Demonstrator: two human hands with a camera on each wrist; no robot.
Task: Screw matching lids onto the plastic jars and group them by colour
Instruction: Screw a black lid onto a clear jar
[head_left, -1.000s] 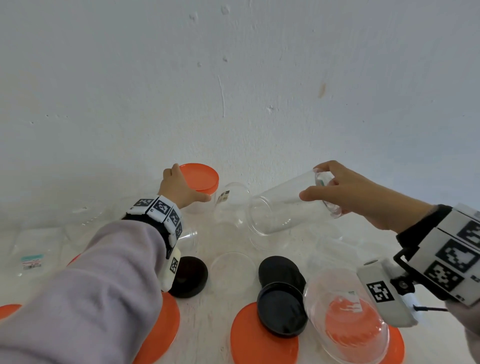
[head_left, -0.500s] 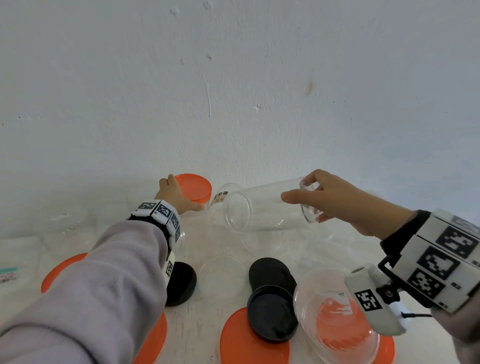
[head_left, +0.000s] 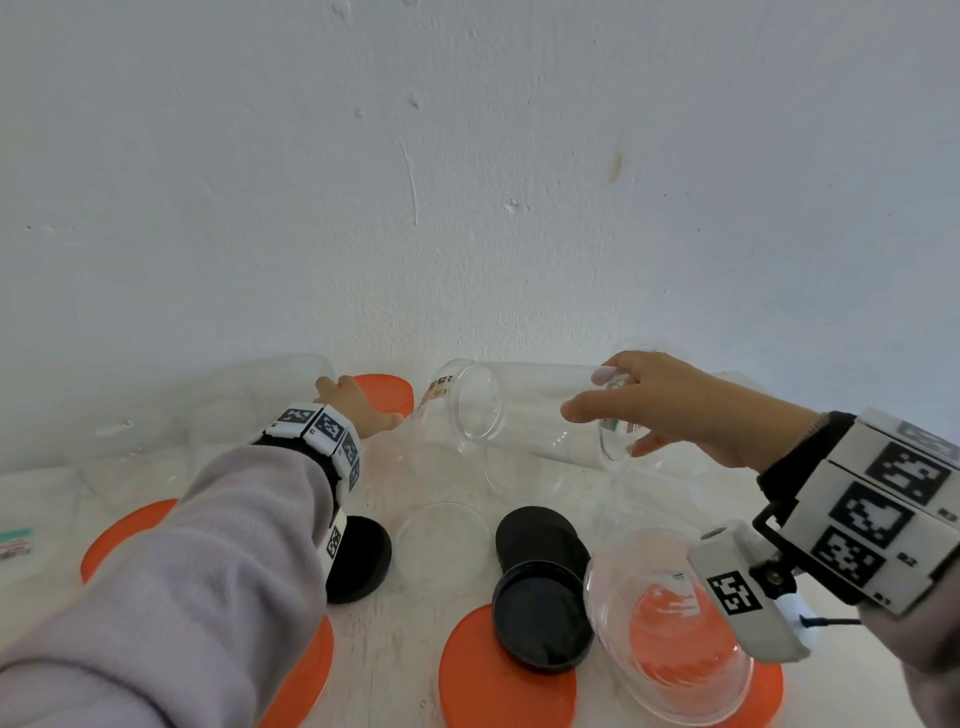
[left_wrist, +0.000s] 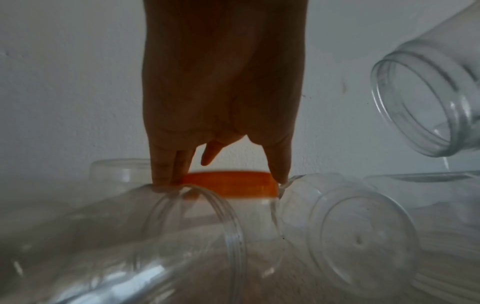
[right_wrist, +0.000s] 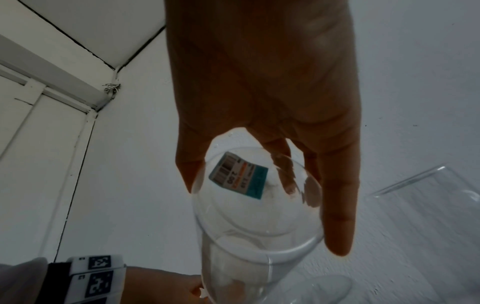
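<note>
The clear jar (head_left: 524, 410) is held in the air on its side, above the desk (head_left: 415, 613), with its open mouth turned toward the left and its base in the right hand (head_left: 691, 405). The grip of that hand is clamped on the base end: the thumb and the fingers (right_wrist: 337, 216) are curled around the rim of the bottom, where a small price sticker (right_wrist: 239, 178) with a barcode shows through the plastic. Further left, near the wall, stands a jar closed with an orange lid (left_wrist: 228, 186) — the left hand (head_left: 353, 405) reaches over it, and its grip is closed on this lid, fingertips on one side of the edge and the thumb on the other side. Around this lidded jar lie several more clear jars, some on their sides, one (left_wrist: 355, 234) just beside it with the bottom toward the wrist camera. Nearer to the person, the desk carries loose lids: a black lid (head_left: 358, 558) partly under the left sleeve, two more black lids (head_left: 540, 618) which overlap, the nearer one lying partly on a large orange lid (head_left: 493, 680), and a clear lid (head_left: 441, 545) between them. Another clear jar (head_left: 670, 629) lies on its side at the lower right, over an orange lid. Other orange lids show beside and under the left arm.
</note>
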